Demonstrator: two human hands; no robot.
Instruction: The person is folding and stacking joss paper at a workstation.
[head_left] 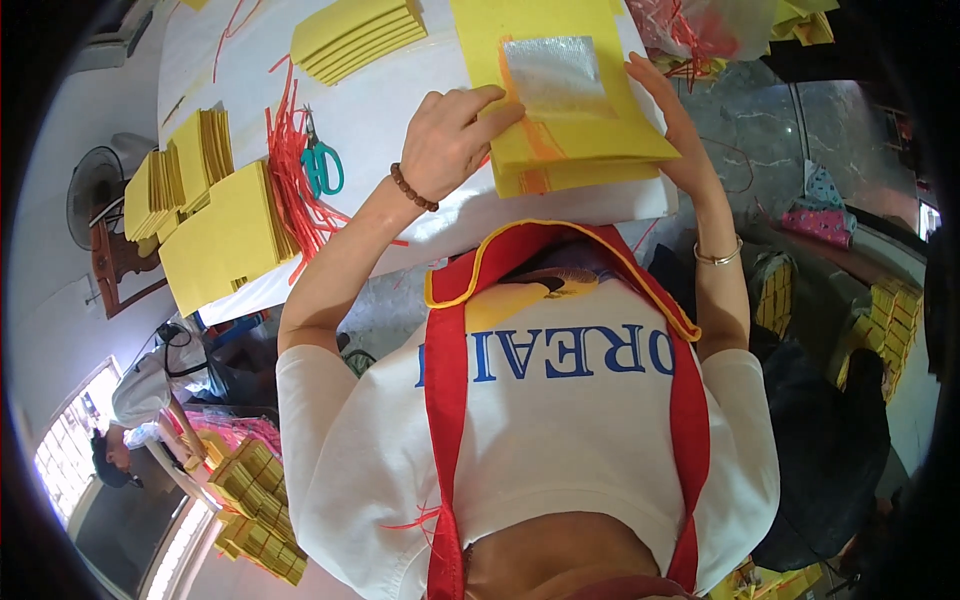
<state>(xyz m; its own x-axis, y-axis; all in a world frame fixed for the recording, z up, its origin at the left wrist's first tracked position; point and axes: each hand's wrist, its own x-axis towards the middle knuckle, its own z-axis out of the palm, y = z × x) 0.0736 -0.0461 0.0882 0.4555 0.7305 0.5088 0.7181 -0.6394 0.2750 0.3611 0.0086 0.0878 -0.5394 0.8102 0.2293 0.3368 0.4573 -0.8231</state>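
Observation:
On the white-covered table lies a stack of yellow paper sheets [590,150], its near edge lifted and curved. A silver foil square [552,75] and an orange-red streak mark the top sheet. My left hand [455,135], with a brown bead bracelet at the wrist, has its fingers bent and closed on the stack's left edge. Along the right edge my right hand [675,130] rests with fingers stretched out, touching the paper's side; its thumb is partly hidden by the near corner. A bangle circles that wrist.
Teal-handled scissors [322,165] lie beside a bundle of red strips [287,160]. More yellow paper stacks [225,235] sit at the table's left, another bundle [357,38] at the far side. A clear plastic bag [715,25] is far right. A person [160,385] handles yellow bundles at lower left.

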